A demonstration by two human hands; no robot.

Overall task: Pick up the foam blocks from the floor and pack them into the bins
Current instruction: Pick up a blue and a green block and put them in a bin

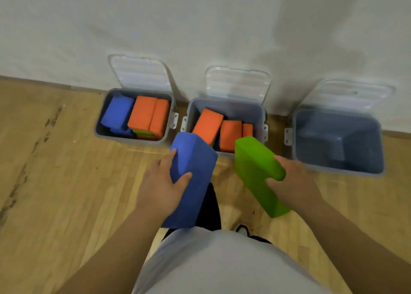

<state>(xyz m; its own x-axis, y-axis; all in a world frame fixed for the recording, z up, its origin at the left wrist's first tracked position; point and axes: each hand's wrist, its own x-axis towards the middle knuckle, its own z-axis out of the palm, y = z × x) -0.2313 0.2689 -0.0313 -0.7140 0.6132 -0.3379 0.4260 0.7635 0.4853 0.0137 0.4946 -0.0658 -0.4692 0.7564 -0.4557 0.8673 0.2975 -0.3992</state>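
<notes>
My left hand grips a blue foam block, held above the floor just in front of the middle bin. My right hand grips a green foam block, also in front of that bin. Three grey bins stand in a row against the wall with lids up. The left bin holds blue, orange and green blocks. In the middle bin lie several orange blocks. The right bin has nothing in it.
A white wall rises right behind the bins. Wooden floor stretches to the left with dark scuff marks. My grey shirt, dark trousers and a shoe fill the bottom centre.
</notes>
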